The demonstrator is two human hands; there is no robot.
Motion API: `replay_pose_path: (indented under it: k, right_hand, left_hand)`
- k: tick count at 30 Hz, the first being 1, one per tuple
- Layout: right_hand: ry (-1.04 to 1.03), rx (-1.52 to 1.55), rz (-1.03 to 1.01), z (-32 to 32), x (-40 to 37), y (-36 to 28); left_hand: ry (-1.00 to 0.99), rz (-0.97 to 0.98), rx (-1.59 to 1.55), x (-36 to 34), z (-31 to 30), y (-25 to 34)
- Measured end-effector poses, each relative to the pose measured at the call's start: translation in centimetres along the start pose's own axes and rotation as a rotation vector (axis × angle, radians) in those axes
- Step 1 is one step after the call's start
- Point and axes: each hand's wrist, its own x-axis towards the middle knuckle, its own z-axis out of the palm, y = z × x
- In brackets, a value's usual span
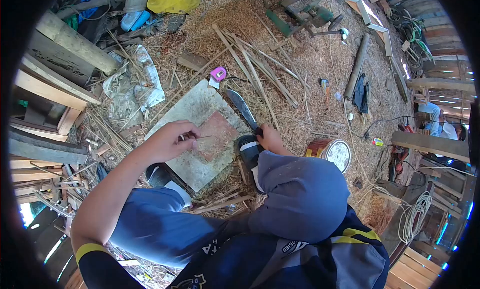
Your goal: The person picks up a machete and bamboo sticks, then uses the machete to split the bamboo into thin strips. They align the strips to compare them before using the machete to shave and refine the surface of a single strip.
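My left hand [180,140] is closed in a pinch over the board, with a thin wooden stick [205,137] poking out of its fingers. My right hand [270,139] wraps the dark handle of a machete [242,107], whose curved blade points up and away from me. Below my left hand lies a reddish square tile [218,131] on a larger pale board [186,165]. A pink tape measure [218,73] rests at the board's far corner. My shoes [249,151] flank the board.
Long wooden strips [260,71] lie beyond the board on shavings. A round tin [336,155] stands right of my knee. Green machinery [305,16] sits at the back. Planks [47,91] crowd the left; coiled cable [416,216] and another person [436,120] are at right.
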Motion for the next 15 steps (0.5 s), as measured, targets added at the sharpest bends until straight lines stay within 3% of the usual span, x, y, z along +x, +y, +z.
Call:
replay_pose_path:
  k: [6, 10, 13, 15]
  right_hand:
    - [0.153, -0.030, -0.009, -1.7, -1.2, -0.6]
    - [0.214, -0.034, 0.018, -4.7, -2.3, -2.2]
    - [0.136, 0.154, 0.114, -8.1, -2.3, -3.6]
    - [0.129, 0.187, 0.131, -10.6, -2.6, -4.7]
  left_hand:
    - [0.142, 0.182, 0.343, 0.5, -0.6, 0.9]
    - [0.244, 0.240, 0.363, -0.3, -0.5, 3.3]
    - [0.296, 0.196, 0.358, -1.6, -0.9, 5.0]
    - [0.368, 0.278, 0.332, -2.4, -0.8, 5.3]
